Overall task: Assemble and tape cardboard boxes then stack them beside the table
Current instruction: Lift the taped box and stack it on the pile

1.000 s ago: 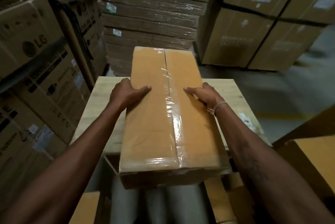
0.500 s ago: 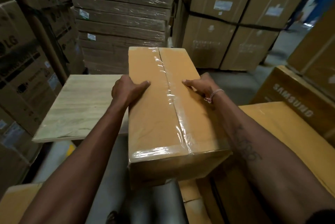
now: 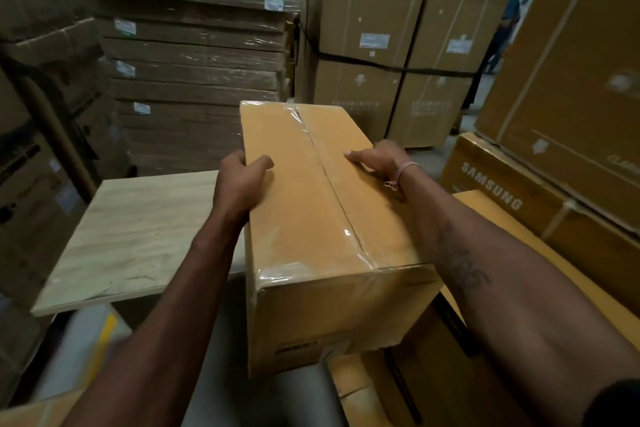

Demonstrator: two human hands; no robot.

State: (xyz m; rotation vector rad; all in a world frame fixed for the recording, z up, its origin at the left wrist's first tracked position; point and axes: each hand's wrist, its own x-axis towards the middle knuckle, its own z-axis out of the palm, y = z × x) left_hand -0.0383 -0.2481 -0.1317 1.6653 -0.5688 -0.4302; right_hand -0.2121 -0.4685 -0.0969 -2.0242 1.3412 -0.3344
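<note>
Room: a dim warehouse walled in by stacked brown cartons; a shrink-wrapped pile of flat cardboard packs (image 3: 194,80) straight ahead, strapped tall cartons (image 3: 391,56) behind it to the right, a brown carton printed SAMSUNG (image 3: 502,191) at the right edge.

Table: a pale wood-grain tabletop (image 3: 131,236) lies to the left, bare on the part that shows.

Stack spot: a plain tan cardboard box top (image 3: 540,253) sits low on the right, beside the table, partly hidden by the right forearm.

Box: a long tan cardboard box sealed with clear tape along its centre seam (image 3: 311,226) is held in the air, to the right of the table and partly over the low tan box, near end tipped toward the camera.

Left hand: the left hand (image 3: 242,181) clamps the box's left edge, thumb on top, fingers wrapped down the side.

Right hand: the right hand (image 3: 377,160), a pink thread at the wrist, grips the right edge the same way, thumb pressed on the lid.

Change: a second ago the box lay along the tabletop; half a second ago it was already off to the right; now it has swung clear of the table and the view has turned with it.

Meaning: taping looks finished on this box, and I judge this to be the carry to the stack; lowering it squarely onto the tan box is what remains.
</note>
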